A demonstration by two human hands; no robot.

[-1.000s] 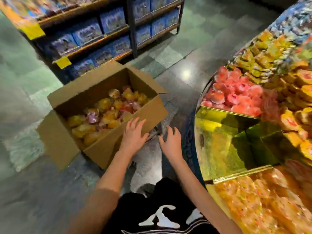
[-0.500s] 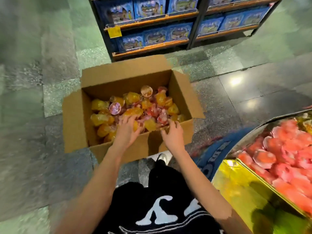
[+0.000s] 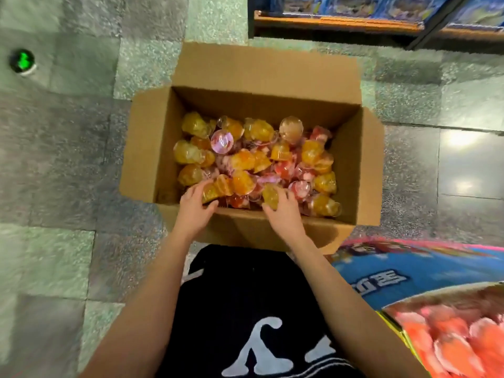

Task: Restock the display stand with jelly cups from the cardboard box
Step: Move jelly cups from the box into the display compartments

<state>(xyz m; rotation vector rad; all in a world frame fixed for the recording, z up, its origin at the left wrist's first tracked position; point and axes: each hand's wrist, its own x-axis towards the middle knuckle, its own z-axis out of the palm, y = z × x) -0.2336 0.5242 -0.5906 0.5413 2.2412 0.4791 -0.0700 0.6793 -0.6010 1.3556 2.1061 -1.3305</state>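
1. Head view, nearest first: shows only a blurred corner of the display stand [image 3: 450, 336], free slot unseen.
2. Grips jelly cups [image 3: 245, 159] with left hand [image 3: 195, 208] and right hand [image 3: 283, 214], at the near wall of the cardboard box [image 3: 267, 69].
3. Risks spilling slick, loosely heaped cups on the lift — too many per grab.
4. Hides fingertips among the cups; blurs the far shelf [image 3: 341, 21].
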